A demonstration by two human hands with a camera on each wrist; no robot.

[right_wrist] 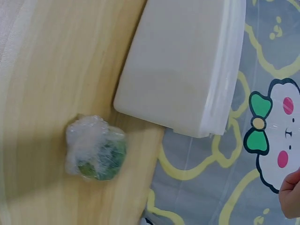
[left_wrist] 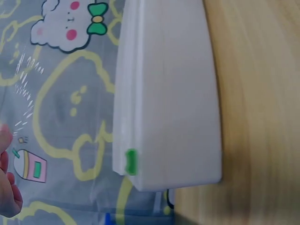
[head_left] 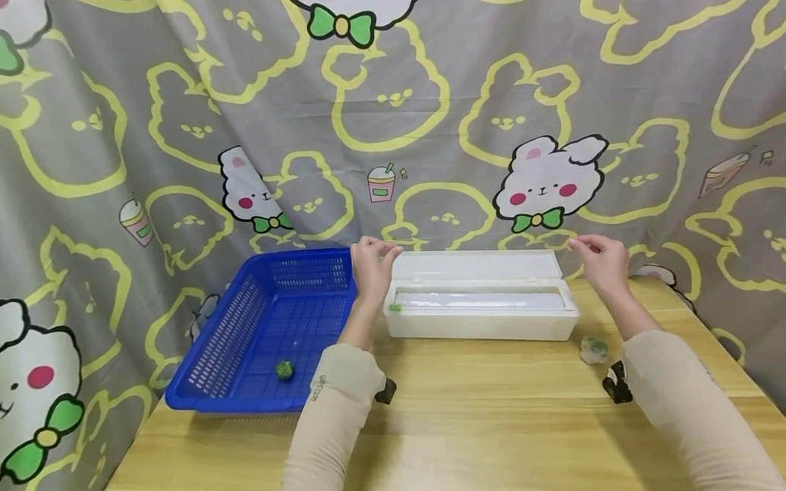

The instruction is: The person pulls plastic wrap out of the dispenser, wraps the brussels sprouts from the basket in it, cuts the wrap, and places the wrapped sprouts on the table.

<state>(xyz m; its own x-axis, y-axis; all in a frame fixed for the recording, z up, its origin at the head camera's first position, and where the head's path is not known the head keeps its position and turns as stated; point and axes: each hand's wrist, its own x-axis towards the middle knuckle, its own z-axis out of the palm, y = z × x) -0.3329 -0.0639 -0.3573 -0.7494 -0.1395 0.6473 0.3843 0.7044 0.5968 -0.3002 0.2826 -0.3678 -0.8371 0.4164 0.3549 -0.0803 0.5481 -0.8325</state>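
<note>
Over the left end of a long white dispenser box, my left hand is raised with thumb and fingers pinched together. My right hand pinches in the same way past the box's right end. Between them a sheet of clear cling film is held up, nearly invisible; its glints show beside the left fingers in the left wrist view. The box's lid stands raised, a roll lies inside, and a green slider sits at its left end. A film-wrapped green bundle lies by the right end.
A blue plastic basket stands on the left of the wooden table, with a small round green item inside. My left forearm crosses in front of its right side. A patterned curtain hangs close behind.
</note>
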